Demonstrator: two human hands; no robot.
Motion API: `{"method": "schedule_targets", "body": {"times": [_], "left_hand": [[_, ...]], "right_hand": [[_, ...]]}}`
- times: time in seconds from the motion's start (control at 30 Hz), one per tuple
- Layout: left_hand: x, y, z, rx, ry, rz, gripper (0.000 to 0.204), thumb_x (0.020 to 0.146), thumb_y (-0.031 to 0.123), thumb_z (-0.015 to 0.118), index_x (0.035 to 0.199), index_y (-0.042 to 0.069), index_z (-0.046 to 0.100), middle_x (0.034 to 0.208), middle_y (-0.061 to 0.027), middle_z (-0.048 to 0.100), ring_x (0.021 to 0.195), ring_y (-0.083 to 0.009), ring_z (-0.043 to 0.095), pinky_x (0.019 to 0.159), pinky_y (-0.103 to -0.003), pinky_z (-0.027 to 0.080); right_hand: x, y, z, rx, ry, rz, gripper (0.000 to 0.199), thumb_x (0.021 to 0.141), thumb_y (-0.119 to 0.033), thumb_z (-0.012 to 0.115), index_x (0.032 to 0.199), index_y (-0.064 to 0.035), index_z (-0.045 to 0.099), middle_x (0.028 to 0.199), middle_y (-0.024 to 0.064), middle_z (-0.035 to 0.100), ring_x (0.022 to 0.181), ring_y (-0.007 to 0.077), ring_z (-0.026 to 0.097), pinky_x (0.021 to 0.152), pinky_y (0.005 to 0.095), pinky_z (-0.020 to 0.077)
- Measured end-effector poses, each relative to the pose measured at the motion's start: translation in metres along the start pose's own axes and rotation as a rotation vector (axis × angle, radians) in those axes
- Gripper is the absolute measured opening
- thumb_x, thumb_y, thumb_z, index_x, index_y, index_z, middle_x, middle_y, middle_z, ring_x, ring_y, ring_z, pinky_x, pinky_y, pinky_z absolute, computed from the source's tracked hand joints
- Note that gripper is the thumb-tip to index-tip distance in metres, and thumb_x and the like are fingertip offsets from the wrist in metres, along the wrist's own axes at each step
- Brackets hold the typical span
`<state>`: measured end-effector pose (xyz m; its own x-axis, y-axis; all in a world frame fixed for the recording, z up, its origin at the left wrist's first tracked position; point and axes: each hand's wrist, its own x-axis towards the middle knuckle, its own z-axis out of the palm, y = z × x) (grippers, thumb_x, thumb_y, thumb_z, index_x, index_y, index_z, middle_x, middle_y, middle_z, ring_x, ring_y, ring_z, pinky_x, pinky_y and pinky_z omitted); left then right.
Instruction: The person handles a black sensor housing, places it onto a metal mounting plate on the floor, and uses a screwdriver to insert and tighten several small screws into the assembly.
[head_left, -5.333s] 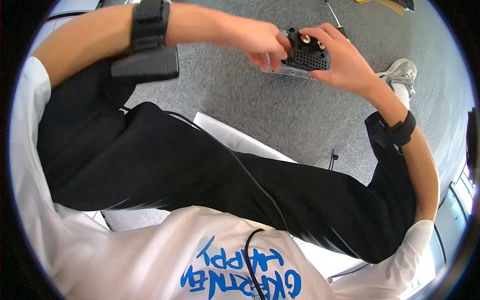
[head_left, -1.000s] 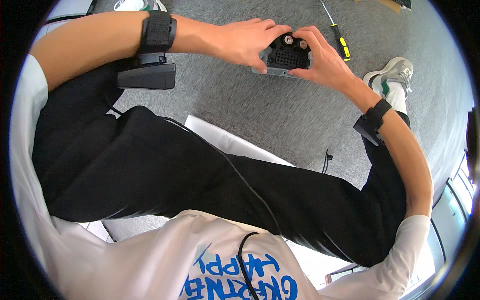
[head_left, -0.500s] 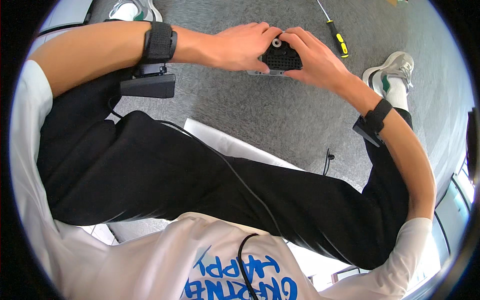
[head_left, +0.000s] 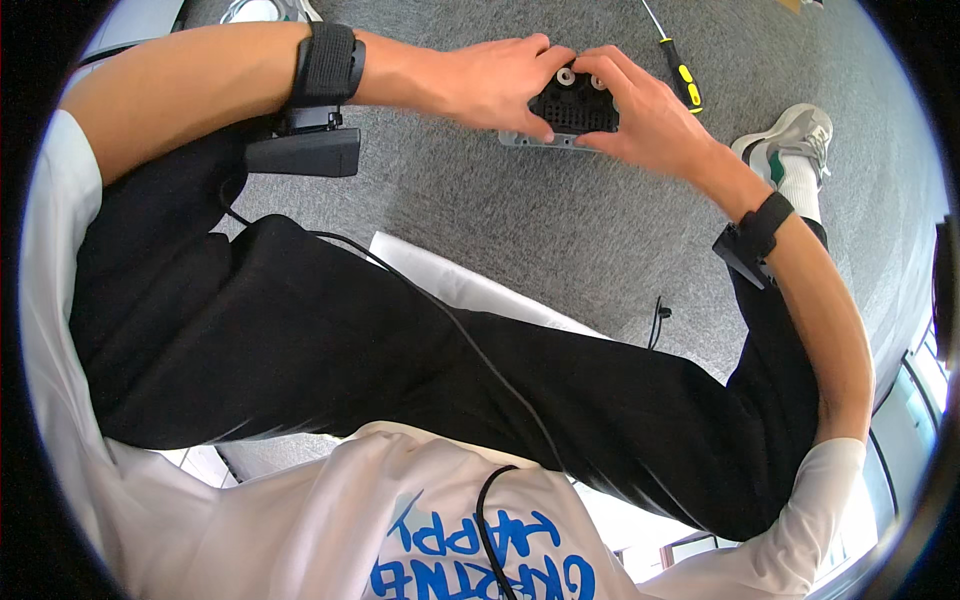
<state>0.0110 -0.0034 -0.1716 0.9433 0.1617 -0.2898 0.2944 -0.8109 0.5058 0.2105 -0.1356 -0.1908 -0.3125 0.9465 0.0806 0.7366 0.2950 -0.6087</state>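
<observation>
A seated worker in a white short-sleeved T-shirt [head_left: 300, 520] with blue mirrored lettering across the chest and loose black trousers [head_left: 300, 340]; a wide black strap [head_left: 328, 65] circles the left wrist, a boxy black unit [head_left: 305, 152] hanging beneath it; a slimmer black band [head_left: 760, 228] wraps the right wrist; a thin black cable [head_left: 440, 310] trails over the lap; one grey-and-green trainer [head_left: 790, 140] with white sock.

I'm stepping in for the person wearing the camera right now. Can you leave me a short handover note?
Left hand: grip on the left side of the black blocky part.
Right hand: grip on its right side, fingers over the top.
The part sits low over the grey carpet. A yellow-handled screwdriver lies on the carpet beyond the right hand, untouched.
Done: part held in both hands.
Left: cannot tell.
</observation>
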Motion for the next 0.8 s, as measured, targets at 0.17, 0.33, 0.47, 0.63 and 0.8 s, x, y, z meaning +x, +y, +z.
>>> {"method": "schedule_targets", "body": {"times": [0.17,0.33,0.47,0.63,0.8], "left_hand": [[0.002,-0.005,0.003,0.069,-0.004,0.027,0.084,0.078,0.033,0.083,0.141,-0.001,0.041,0.123,-0.0174,0.055,0.116,-0.0369,0.058,0.097,-0.045,0.051],[0.014,-0.008,0.006,0.108,0.01,0.078,0.078,0.075,0.034,0.081,0.132,-0.005,0.047,0.114,-0.0202,0.062,0.109,-0.036,0.065,0.093,-0.044,0.055],[0.009,-0.02,0.008,0.007,0.078,0.071,0.071,0.078,0.038,0.077,0.128,-0.006,0.053,0.115,-0.021,0.064,0.105,-0.0328,0.066,0.088,-0.041,0.054],[0.012,-0.014,0.003,-0.158,-0.067,-0.089,0.081,0.075,0.021,0.085,0.143,0.001,0.044,0.109,-0.0159,0.066,0.087,-0.0242,0.067,0.078,-0.037,0.056],[0.01,-0.017,0.002,-0.002,0.039,0.07,0.081,0.074,0.025,0.088,0.139,0.0,0.046,0.117,-0.0181,0.064,0.105,-0.0325,0.065,0.09,-0.042,0.053]], "right_hand": [[0.008,0.004,-0.003,-0.008,-0.035,-0.063,0.073,0.073,-0.02,0.088,0.133,-0.008,0.047,0.122,0.0129,0.058,0.117,0.0356,0.06,0.098,0.0436,0.0529],[0.002,0.014,-0.011,-0.096,0.016,-0.115,0.067,0.085,-0.027,0.08,0.139,-0.0072,0.045,0.12,0.0152,0.063,0.111,0.0324,0.065,0.092,0.0447,0.0552],[0.017,0.011,-0.038,0.235,-0.304,0.047,0.055,0.1,-0.019,0.057,0.15,-0.0027,0.04,0.144,0.0233,0.05,0.134,0.0365,0.048,0.114,0.0437,0.0384],[0.012,0.031,-0.04,0.201,-0.281,0.145,0.047,0.1,-0.02,0.055,0.142,0.0002,0.05,0.127,0.024,0.064,0.119,0.0371,0.062,0.104,0.0433,0.0466],[0.014,0.028,-0.031,0.117,-0.24,0.115,0.037,0.092,-0.017,0.065,0.124,-0.0008,0.058,0.111,0.0241,0.068,0.107,0.0402,0.065,0.093,0.0472,0.0504]]}}
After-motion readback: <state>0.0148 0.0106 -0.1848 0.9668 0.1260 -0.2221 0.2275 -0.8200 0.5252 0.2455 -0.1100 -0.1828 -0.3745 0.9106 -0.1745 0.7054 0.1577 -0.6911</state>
